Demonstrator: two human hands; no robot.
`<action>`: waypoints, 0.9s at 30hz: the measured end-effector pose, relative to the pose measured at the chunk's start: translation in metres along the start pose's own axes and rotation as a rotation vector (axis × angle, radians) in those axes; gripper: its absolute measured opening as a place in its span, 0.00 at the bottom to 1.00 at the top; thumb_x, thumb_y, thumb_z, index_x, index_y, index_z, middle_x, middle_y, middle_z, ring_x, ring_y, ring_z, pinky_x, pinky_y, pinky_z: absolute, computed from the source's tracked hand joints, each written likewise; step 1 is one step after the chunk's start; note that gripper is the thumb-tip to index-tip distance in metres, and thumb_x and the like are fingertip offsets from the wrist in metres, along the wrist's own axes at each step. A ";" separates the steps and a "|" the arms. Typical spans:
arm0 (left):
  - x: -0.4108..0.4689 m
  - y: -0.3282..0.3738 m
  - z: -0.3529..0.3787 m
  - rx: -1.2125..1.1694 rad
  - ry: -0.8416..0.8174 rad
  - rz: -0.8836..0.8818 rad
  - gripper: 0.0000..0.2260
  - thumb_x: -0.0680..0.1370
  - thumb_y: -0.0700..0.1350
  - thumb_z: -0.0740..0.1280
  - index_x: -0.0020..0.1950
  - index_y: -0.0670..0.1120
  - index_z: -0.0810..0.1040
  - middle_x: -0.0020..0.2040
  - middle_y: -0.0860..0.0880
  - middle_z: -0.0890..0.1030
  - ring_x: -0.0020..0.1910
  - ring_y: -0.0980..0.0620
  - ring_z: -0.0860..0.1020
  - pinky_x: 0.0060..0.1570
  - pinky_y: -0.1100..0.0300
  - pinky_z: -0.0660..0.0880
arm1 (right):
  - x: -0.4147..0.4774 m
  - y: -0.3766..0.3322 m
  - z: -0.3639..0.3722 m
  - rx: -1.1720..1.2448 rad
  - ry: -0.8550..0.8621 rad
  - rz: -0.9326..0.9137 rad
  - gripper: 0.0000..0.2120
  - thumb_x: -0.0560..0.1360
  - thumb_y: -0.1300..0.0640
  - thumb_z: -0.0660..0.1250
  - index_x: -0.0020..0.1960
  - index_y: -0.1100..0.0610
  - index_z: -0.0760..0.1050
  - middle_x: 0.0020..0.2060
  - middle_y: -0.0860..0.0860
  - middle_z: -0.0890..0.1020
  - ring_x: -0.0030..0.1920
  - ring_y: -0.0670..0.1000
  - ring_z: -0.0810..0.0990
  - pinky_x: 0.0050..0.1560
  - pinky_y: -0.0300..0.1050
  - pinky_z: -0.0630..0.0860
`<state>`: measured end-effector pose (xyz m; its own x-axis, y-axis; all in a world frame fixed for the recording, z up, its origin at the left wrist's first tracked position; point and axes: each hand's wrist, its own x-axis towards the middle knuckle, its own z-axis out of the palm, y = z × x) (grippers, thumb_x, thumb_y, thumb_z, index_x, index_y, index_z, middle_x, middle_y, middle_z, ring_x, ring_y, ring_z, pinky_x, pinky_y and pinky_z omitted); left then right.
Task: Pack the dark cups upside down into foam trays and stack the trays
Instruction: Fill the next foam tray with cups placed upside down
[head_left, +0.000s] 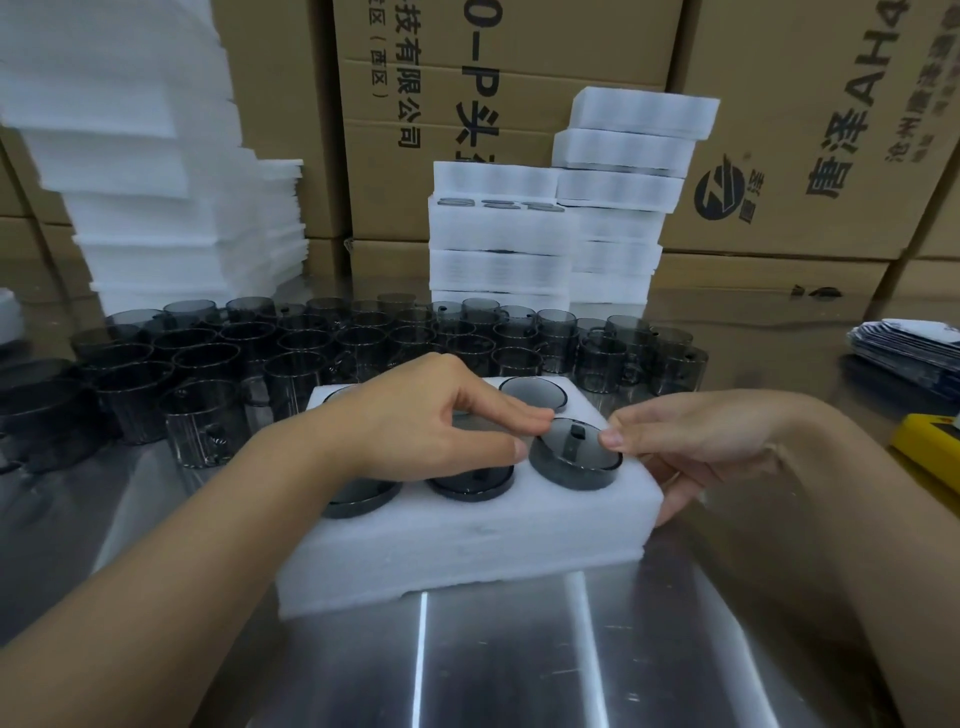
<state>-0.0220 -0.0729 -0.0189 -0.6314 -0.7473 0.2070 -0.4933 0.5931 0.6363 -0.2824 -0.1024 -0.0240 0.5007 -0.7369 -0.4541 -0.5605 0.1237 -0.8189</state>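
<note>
The tray (467, 545) lies mid-worktop (519, 649), towards the near edge. The cup (574, 457) sits upside down in its near-right hole, not quite level, so it is probably being seated. The left hand (431, 421) pinches the cup's left rim between thumb and forefinger. The right hand (696, 441) sets its thumb on the right rim and curls its fingers round the tray's end, likely to steady the foam. The other holes in view are filled; one is hidden. Loose cups (311, 343) wait upright behind, and filled stacks (498, 234) stand at the far edge.
</note>
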 end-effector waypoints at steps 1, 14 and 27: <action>0.000 0.000 0.001 0.001 -0.005 -0.002 0.13 0.70 0.50 0.69 0.54 0.59 0.81 0.56 0.66 0.80 0.60 0.70 0.73 0.65 0.69 0.67 | 0.000 0.000 -0.001 0.009 -0.002 0.007 0.23 0.65 0.44 0.69 0.52 0.59 0.74 0.49 0.57 0.84 0.51 0.57 0.82 0.46 0.47 0.82; 0.004 0.000 -0.004 0.105 -0.055 -0.042 0.10 0.74 0.45 0.71 0.52 0.57 0.83 0.54 0.68 0.79 0.59 0.73 0.72 0.66 0.67 0.67 | 0.005 0.001 0.001 0.011 -0.040 0.033 0.33 0.67 0.45 0.71 0.67 0.58 0.70 0.57 0.58 0.82 0.57 0.61 0.81 0.47 0.48 0.82; 0.004 0.008 0.003 0.386 0.051 0.012 0.14 0.70 0.55 0.66 0.53 0.58 0.84 0.55 0.67 0.80 0.60 0.71 0.73 0.64 0.61 0.71 | 0.009 0.006 0.004 -0.005 -0.001 0.002 0.30 0.66 0.41 0.73 0.62 0.56 0.75 0.52 0.56 0.84 0.52 0.57 0.84 0.43 0.47 0.82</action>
<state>-0.0301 -0.0703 -0.0158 -0.6125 -0.7479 0.2561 -0.6810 0.6637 0.3095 -0.2788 -0.1060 -0.0345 0.4999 -0.7363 -0.4561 -0.5651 0.1219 -0.8160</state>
